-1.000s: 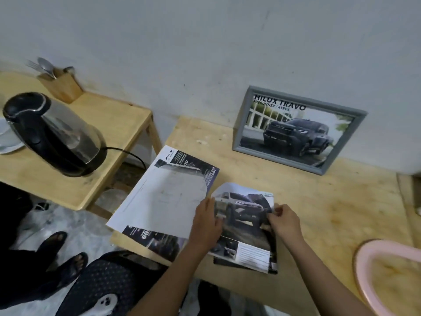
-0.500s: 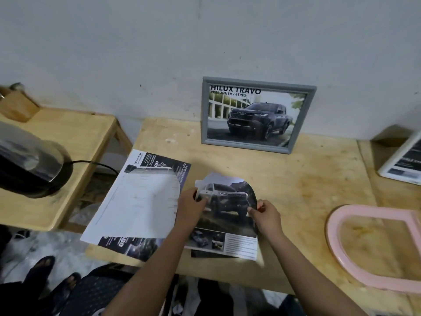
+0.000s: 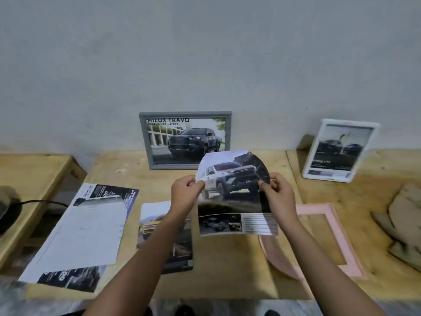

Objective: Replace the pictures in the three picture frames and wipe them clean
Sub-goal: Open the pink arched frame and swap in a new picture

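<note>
Both hands hold up a truck picture (image 3: 232, 192) with a rounded top above the wooden table (image 3: 227, 270). My left hand (image 3: 185, 193) pinches its left edge and my right hand (image 3: 276, 195) its right edge. A grey frame (image 3: 185, 140) with a dark pickup picture leans on the wall behind it. A white frame (image 3: 339, 150) with a car picture leans at the right. A pink frame (image 3: 337, 238) lies flat on the table under my right forearm, its opening showing bare wood. Another car picture (image 3: 164, 233) lies beneath my left arm.
A large brochure sheet (image 3: 84, 226) lies at the table's left edge. A beige cloth (image 3: 403, 224) sits at the far right. A lower wooden table (image 3: 27, 190) at the left carries a dark kettle (image 3: 6, 208) and its cord.
Both hands lifted the truck picture off the stack and moved it up and right. The picture beneath it is now uncovered. The view swung right, bringing the white frame and cloth in.
</note>
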Tool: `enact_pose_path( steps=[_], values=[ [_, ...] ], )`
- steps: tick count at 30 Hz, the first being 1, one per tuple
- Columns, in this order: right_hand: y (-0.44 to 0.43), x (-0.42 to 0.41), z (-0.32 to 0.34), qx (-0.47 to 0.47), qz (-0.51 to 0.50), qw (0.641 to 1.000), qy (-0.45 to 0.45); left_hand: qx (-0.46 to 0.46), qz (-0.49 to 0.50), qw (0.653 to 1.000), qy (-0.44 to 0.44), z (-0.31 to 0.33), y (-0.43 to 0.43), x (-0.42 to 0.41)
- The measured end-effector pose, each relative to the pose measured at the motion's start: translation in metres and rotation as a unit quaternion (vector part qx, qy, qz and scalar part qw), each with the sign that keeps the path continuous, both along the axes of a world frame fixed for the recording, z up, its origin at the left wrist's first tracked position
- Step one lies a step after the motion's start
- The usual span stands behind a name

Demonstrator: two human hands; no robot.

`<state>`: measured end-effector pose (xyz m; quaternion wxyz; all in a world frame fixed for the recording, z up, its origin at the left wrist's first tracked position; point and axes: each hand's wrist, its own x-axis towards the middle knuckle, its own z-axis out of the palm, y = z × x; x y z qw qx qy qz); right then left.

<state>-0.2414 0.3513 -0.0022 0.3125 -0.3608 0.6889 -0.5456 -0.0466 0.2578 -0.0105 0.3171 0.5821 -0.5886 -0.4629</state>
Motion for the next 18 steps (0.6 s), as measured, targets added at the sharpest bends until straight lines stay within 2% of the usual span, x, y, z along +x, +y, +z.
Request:
enact_pose_path(
  steps=[3,6,7,9,10,12,14,15,17,18],
  values=[
    [0.030,-0.048,0.026,-0.088,-0.019,0.993,0.078,0.014,-0.035,0.998,0.050,0.010,0.023,-0.060],
    [0.063,-0.085,0.036,-0.165,0.002,0.969,0.183,0.101,-0.035,0.976,0.187,0.005,0.046,-0.113],
    [0.075,-0.096,0.034,-0.184,0.018,0.954,0.237,0.145,-0.022,0.956,0.256,0.002,0.054,-0.129],
    [0.097,-0.115,0.022,-0.194,0.071,0.909,0.363,0.244,0.009,0.884,0.399,-0.005,0.072,-0.155],
    [0.108,-0.122,0.012,-0.182,0.098,0.885,0.418,0.284,0.021,0.852,0.439,-0.011,0.083,-0.164],
    [0.128,-0.132,-0.011,-0.134,0.151,0.847,0.492,0.318,0.025,0.831,0.455,-0.028,0.105,-0.173],
    [0.148,-0.136,-0.042,-0.080,0.212,0.827,0.515,0.318,0.030,0.844,0.431,-0.047,0.126,-0.173],
    [0.157,-0.137,-0.056,-0.050,0.247,0.820,0.513,0.305,0.035,0.868,0.390,-0.056,0.135,-0.172],
    [0.172,-0.136,-0.081,0.023,0.309,0.809,0.500,0.232,0.033,0.944,0.231,-0.071,0.148,-0.171],
    [0.177,-0.134,-0.091,0.052,0.331,0.802,0.494,0.205,0.042,0.965,0.155,-0.078,0.154,-0.169]
  ],
)
